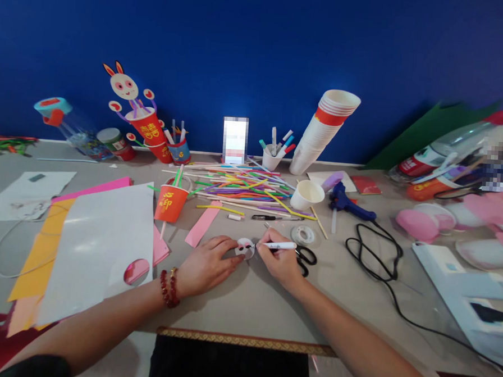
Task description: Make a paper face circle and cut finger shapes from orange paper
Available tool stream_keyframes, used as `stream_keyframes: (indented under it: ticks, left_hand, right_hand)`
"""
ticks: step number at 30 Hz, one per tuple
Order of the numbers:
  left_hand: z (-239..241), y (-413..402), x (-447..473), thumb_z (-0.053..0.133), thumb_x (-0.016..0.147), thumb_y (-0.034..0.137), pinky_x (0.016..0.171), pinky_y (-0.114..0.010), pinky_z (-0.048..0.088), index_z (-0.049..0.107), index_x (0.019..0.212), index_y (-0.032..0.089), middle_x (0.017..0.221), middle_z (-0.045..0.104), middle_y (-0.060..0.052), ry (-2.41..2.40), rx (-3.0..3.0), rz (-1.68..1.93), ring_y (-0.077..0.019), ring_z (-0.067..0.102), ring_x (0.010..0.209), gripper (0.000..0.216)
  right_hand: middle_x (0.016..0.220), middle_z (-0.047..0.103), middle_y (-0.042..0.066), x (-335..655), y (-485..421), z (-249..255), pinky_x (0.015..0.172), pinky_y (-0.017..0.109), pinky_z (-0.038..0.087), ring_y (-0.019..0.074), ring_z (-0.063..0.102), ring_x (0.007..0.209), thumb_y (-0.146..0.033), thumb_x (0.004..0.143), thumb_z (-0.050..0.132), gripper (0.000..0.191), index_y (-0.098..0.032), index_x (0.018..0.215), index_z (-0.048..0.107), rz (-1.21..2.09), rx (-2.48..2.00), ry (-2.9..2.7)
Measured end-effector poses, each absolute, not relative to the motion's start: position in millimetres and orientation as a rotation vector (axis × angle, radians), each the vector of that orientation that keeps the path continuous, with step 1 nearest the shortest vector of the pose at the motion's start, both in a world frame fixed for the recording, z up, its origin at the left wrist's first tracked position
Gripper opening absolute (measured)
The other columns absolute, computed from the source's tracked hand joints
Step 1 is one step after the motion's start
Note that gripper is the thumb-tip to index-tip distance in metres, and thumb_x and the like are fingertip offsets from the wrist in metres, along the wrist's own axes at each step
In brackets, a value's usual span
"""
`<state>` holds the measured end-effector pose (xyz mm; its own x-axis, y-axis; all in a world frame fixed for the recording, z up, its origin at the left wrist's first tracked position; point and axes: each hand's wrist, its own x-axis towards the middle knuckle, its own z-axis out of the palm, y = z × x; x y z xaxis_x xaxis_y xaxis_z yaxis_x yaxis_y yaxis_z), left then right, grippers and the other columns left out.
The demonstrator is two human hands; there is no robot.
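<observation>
A small round white paper disc [245, 249] lies flat on the table, with dark eye marks and pink patches on it. My left hand [209, 267] rests on the table, fingers stretched out, its fingertips touching the disc's left edge. In my right hand [280, 264] is a white marker pen [283, 246], its black tip at the disc's right side. Black-handled scissors [307, 256] lie just beyond the right hand, their blades partly hidden. Behind them is a roll of clear tape [303, 234]. A pink paper strip [204, 222] lies beyond the left hand.
Colourful pipe cleaners [243, 185] spread across the middle. White paper [101, 242] covers coloured sheets at left, near a red cup [171, 203]. A rabbit cup figure [143, 124] stands behind. At right are a blue glue gun [347, 203], its black cable, and stacked cups [324, 130].
</observation>
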<state>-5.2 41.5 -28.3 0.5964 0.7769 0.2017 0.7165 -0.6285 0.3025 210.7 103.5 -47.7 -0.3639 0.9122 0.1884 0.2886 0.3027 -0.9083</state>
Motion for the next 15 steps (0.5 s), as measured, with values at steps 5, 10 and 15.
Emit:
stream_keyframes:
  ticks: [5,10,15]
  left_hand:
    - [-28.2,41.2,-5.0,0.052,0.092,0.023,0.097,-0.045,0.050,0.058,0.125,0.022,0.125,0.056,-0.013,1.249,2.643,0.459,-0.0261,0.052,0.116,0.034]
    - [-26.8,41.3,-4.8,0.052,0.091,0.022,0.097,-0.046,0.050,0.058,0.125,0.022,0.124,0.057,-0.013,1.242,2.639,0.456,-0.0263,0.052,0.116,0.034]
    - [-27.4,41.3,-4.7,0.052,0.092,0.022,0.097,-0.044,0.050,0.058,0.125,0.023,0.125,0.056,-0.012,1.246,2.638,0.466,-0.0254,0.053,0.116,0.034]
  right_hand:
    - [0.056,0.044,-0.005,211.3,103.1,-49.0,0.051,0.025,0.030,0.0120,0.039,0.052,-0.018,0.080,0.053,0.016,-0.021,0.065,0.048,1.074,-1.090,-1.872]
    - [0.057,0.043,-0.005,210.8,103.1,-48.8,0.051,0.025,0.030,0.0119,0.039,0.053,-0.017,0.079,0.053,0.017,-0.021,0.064,0.047,1.058,-1.086,-1.833]
    - [0.057,0.043,-0.005,210.6,103.3,-49.5,0.050,0.025,0.029,0.0116,0.038,0.052,-0.017,0.079,0.054,0.016,-0.021,0.064,0.048,1.086,-1.079,-1.846]
